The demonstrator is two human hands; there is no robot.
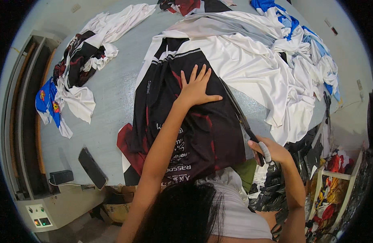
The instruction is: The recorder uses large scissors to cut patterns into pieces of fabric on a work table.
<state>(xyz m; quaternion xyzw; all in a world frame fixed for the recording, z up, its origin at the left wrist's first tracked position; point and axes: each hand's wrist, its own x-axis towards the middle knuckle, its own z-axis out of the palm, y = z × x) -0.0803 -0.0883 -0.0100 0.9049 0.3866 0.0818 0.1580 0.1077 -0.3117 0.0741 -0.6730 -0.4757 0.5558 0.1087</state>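
A black jersey fabric piece [162, 103] with dark red accents and white lettering lies across the table in front of me. My left hand [195, 91] presses flat on its upper part, fingers spread. On the right, my right hand [275, 150] grips the handles of a long pair of scissors [240, 113], and pale wrapping shows around one handle loop. The long dark blades point away from me along the fabric's right edge. Whether any cloth sits between them I cannot tell. White fabric [235, 56] spreads beyond and to the right of the black piece.
Crumpled fabric [78, 60] lies on the left of the grey table [117, 87], blue and white cloth [316, 60] at the right. A phone [92, 167] and small black box [61, 177] rest near the front-left edge. Black plastic [275, 188] and a scrap-filled rack [336, 175] stand lower right.
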